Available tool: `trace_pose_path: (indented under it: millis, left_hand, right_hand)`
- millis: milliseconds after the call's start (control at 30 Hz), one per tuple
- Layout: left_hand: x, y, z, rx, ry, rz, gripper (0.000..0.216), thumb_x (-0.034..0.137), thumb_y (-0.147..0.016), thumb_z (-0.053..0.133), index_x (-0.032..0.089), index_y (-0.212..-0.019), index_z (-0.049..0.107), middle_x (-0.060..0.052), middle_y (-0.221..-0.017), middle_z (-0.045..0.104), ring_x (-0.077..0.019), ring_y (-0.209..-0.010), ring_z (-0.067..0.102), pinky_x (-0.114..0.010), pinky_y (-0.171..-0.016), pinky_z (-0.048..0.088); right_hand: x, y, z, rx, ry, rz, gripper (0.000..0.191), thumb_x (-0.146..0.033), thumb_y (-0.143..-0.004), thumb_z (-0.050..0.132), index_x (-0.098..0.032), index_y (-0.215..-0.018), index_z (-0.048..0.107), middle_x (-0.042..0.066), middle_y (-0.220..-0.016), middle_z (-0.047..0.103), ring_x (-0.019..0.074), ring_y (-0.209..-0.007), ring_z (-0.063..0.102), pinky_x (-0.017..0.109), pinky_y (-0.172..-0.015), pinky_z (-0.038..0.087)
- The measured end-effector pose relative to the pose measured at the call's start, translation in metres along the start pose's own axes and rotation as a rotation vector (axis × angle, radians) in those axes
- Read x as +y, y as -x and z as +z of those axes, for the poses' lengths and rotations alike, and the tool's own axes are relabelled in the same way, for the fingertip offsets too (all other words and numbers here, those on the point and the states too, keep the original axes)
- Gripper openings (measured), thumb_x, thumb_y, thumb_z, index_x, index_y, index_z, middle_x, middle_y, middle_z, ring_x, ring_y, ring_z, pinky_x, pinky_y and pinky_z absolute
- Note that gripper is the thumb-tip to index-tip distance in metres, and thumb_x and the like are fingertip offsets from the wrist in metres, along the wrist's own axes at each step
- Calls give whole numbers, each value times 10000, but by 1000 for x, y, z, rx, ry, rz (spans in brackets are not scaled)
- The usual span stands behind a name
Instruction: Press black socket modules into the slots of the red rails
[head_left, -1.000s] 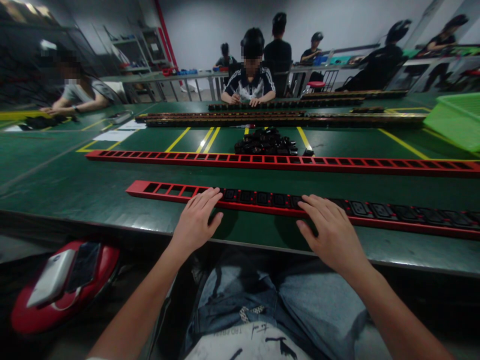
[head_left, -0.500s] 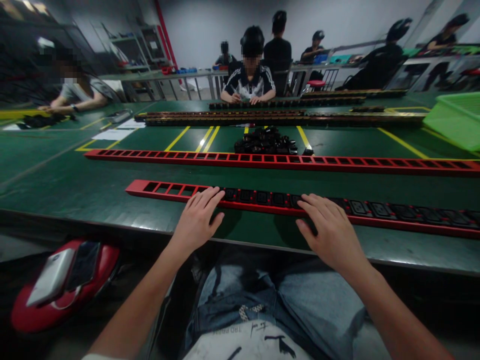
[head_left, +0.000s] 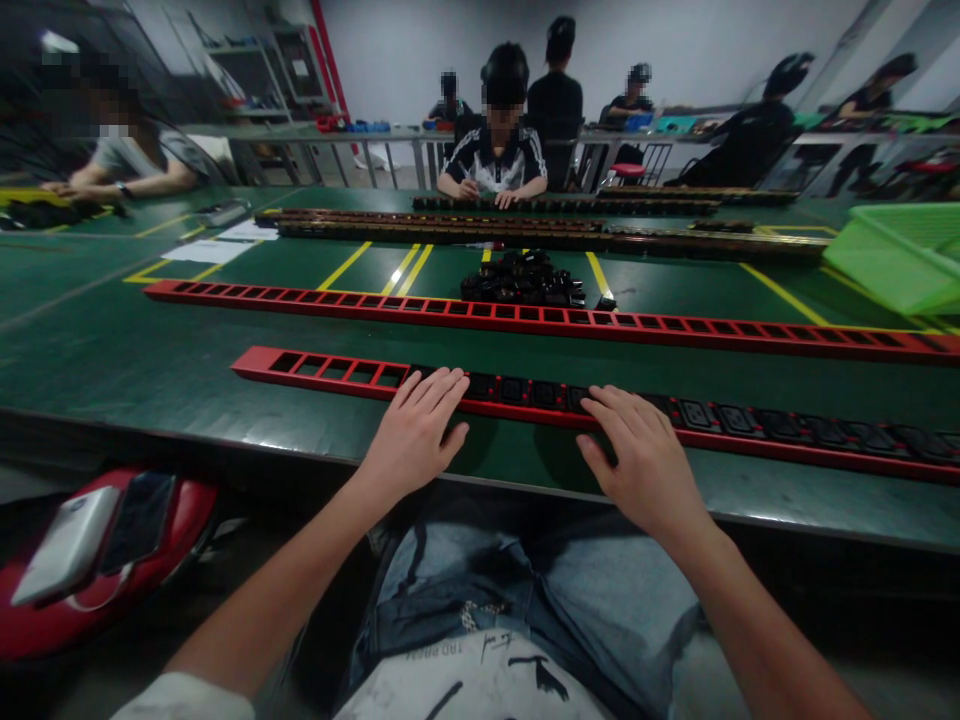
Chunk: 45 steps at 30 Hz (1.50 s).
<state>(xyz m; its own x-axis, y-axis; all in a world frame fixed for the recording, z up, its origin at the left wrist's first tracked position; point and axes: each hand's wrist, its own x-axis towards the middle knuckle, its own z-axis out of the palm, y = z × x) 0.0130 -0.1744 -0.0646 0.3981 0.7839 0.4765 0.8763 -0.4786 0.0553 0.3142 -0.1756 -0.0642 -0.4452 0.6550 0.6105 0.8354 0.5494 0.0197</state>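
Note:
A long red frame (head_left: 322, 383) lies along the table's near edge. Several square windows at its left end are bare, while black socket modules (head_left: 512, 389) fill the rest toward the right. My left hand (head_left: 416, 430) rests with its fingers stretched over the modules beside the bare windows. Farther right, my right hand (head_left: 637, 450) lies fingers extended across the same row, thumb apart. Neither hand grasps anything; the modules under the fingers are hidden.
Behind it lies a second red frame (head_left: 300, 300) with unfilled windows. Beyond are a pile of black parts (head_left: 521, 280), long dark strips (head_left: 450, 228) and a green basket (head_left: 900, 255). A person (head_left: 499, 150) sits opposite. A red stool (head_left: 187, 500) holds a phone and a white device.
My left hand has slid a little to the right along the frame. My right hand stays over the modules. The whole view has shifted slightly.

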Motion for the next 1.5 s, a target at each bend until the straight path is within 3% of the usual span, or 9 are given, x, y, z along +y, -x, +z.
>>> trace_pose_path:
  millis: [100,433,900,1500]
  left_hand:
    - [-1,2,0,-11,-5,-12,570,295,-985,490,109,-1516,397,-126,-1541,487,-258,-1448,428,-493,-1250,285]
    - [-1,2,-5,-54,27,4,517,240,-974,480,172,-1486,468,-93,-1564,460,-255,-1473,398,-532,-1254,265]
    - [1,5,-1,24,34,-48,495,247,-980,478,156,-1466,467,-113,-1532,500,-256,-1461,415,-544,-1254,264]
    - [-1,5,-2,27,18,-53,471,261,-979,485,160,-1439,495,-122,-1517,516,-274,-1439,443,-574,-1245,260]
  right_hand:
    - [0,0,0,-3,-4,10,343,-284,-984,538,-123,-1277,613,151,-1354,635,336,-1271,568,533,-1067,466]
    - [-1,0,0,-6,-15,16,343,-288,-981,544,-122,-1273,618,150,-1353,637,334,-1275,566,533,-1073,461]
    - [-1,-1,-2,-15,-51,35,359,-289,-981,528,-155,-1302,618,151,-1360,632,335,-1286,560,554,-1068,459]
    - [-1,0,-1,-21,-50,35,348,-275,-973,543,-146,-1288,618,144,-1366,631,337,-1290,561,543,-1083,455]
